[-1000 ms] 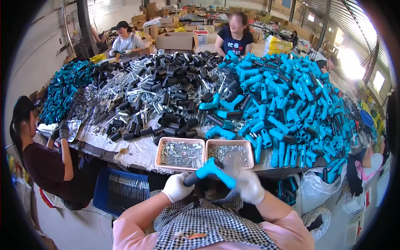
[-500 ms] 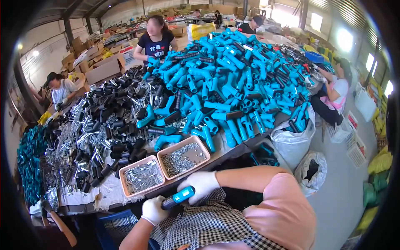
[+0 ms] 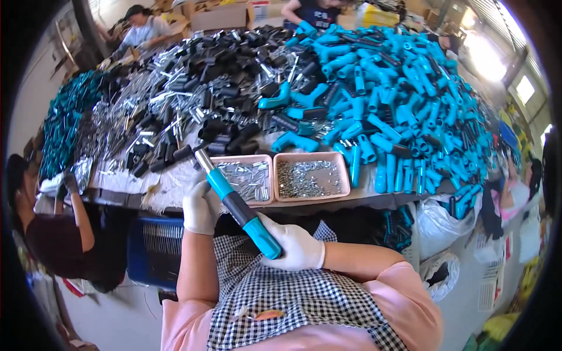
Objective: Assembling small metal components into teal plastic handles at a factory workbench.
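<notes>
A teal handle with a black grip band (image 3: 238,208) slants across my front. From its upper end sticks a shiny metal tube (image 3: 203,159) with a black tip. My right hand (image 3: 297,244), in a white glove, is wrapped round the lower teal end. Against the upper teal part, below the metal tube, my gloved left hand (image 3: 200,208) is closed; some of its fingers are hidden. Just beyond the handle, a pink tray (image 3: 256,205) holds slim metal pins. Beside it on the right, a second pink tray (image 3: 313,198) holds small metal parts.
Black sleeves and metal rods form a heap (image 3: 216,93) on the table, left of a tall pile of teal handle shells (image 3: 404,99). A blue chair (image 3: 153,251) stands at my left. White sacks (image 3: 442,216) stand on the right. Several people work around the table.
The view has swung left and down. The handle has risen and now points up-left, with a metal tube showing at its top. My left hand has risen to the upper part; my right holds the lower end.
</notes>
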`<state>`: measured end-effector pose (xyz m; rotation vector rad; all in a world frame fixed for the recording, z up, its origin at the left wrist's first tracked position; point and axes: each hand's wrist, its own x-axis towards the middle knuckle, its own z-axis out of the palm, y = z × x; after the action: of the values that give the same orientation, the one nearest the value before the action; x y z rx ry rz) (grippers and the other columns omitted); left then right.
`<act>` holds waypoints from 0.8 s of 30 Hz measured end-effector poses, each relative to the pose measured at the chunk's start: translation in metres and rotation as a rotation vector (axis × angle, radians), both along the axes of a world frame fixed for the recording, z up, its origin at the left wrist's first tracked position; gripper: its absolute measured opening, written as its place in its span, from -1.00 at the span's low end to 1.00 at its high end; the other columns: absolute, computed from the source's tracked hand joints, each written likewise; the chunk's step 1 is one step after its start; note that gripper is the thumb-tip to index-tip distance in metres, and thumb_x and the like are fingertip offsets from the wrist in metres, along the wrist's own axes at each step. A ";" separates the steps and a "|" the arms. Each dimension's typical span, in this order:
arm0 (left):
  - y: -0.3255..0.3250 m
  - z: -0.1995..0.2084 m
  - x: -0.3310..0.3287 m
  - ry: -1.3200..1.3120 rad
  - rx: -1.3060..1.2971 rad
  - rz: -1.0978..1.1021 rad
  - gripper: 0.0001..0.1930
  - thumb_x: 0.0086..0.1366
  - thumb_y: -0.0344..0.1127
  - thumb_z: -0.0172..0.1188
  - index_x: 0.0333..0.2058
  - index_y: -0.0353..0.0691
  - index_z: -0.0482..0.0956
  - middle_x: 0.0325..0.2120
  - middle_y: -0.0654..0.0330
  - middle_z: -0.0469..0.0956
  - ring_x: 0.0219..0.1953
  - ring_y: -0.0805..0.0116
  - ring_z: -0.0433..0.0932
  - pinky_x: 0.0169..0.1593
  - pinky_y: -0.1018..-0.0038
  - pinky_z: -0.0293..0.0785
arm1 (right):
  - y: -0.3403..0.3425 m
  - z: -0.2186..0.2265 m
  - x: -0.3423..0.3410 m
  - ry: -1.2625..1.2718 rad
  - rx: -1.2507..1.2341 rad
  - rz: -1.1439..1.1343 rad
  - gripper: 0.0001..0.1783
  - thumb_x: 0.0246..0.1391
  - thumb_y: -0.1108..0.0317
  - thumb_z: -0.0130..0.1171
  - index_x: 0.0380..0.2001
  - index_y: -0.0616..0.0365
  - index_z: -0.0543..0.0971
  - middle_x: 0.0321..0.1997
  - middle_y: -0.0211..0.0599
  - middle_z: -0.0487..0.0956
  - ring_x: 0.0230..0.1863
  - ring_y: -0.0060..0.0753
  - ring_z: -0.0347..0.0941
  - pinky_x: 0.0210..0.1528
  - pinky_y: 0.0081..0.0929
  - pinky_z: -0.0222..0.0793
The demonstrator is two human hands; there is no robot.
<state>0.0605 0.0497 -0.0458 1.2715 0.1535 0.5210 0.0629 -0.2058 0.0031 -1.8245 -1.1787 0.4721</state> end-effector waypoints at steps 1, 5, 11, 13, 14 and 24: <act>-0.028 0.039 0.001 0.203 -0.748 -0.100 -0.58 0.40 0.00 -0.10 -0.04 -0.25 0.42 -0.32 0.12 0.51 -0.38 0.23 0.49 -0.23 0.32 0.47 | 0.003 -0.014 0.008 -0.119 -0.096 0.073 0.09 -0.14 0.18 0.36 0.35 0.32 -0.03 -0.26 -0.05 0.58 -0.26 -0.05 0.58 -0.18 -0.25 0.51; -0.029 0.041 -0.019 0.196 -0.562 -0.092 -0.47 0.43 0.12 -0.18 -0.03 -0.31 0.36 -0.53 0.19 0.41 -0.58 0.32 0.42 -0.44 0.32 0.44 | 0.008 -0.020 0.045 -0.349 -0.169 0.374 -0.28 -0.10 0.08 0.25 0.15 0.12 0.39 -0.19 -0.12 0.57 -0.16 -0.05 0.52 -0.08 -0.19 0.47; -0.009 0.035 -0.041 0.290 -0.005 -0.507 -0.56 0.38 -0.03 0.02 -0.10 -0.38 0.45 -0.50 0.17 0.51 -0.51 0.43 0.50 -0.35 0.56 0.41 | -0.010 -0.033 0.224 -0.974 -0.606 -0.330 -0.85 0.05 0.34 0.02 -0.37 0.05 0.58 -0.40 -0.13 0.57 -0.33 -0.14 0.59 -0.38 -0.19 0.52; -0.008 0.030 -0.038 0.441 0.035 -0.631 -0.68 0.38 -0.17 0.04 -0.11 -0.35 0.47 -0.48 0.21 0.51 -0.50 0.48 0.49 -0.38 0.55 0.41 | -0.015 -0.048 0.274 -1.064 -0.720 -0.379 -0.85 0.07 0.36 0.00 -0.37 0.07 0.57 -0.31 -0.14 0.52 -0.27 -0.14 0.56 -0.30 -0.21 0.53; -0.010 0.023 -0.036 0.428 0.062 -0.668 -0.62 0.37 -0.09 0.05 -0.13 -0.37 0.46 -0.49 0.19 0.51 -0.51 0.46 0.48 -0.39 0.54 0.41 | -0.014 -0.057 0.291 -1.096 -0.737 -0.342 -0.84 0.07 0.35 0.01 -0.38 0.08 0.58 -0.29 -0.13 0.52 -0.27 -0.14 0.56 -0.30 -0.20 0.53; -0.023 0.009 -0.034 0.506 0.174 -0.705 -0.62 0.40 -0.16 0.01 -0.03 -0.40 0.44 -0.48 0.20 0.51 -0.51 0.47 0.48 -0.39 0.55 0.42 | -0.008 -0.056 0.315 -0.860 -0.613 -0.529 -0.78 0.03 0.28 0.09 -0.39 0.20 0.61 -0.35 -0.07 0.60 -0.32 -0.02 0.59 -0.27 -0.15 0.52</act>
<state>0.0269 0.0267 -0.0363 1.5030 0.0722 -0.4064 0.3778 -0.2134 -0.0526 -2.9184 -1.0481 -0.3540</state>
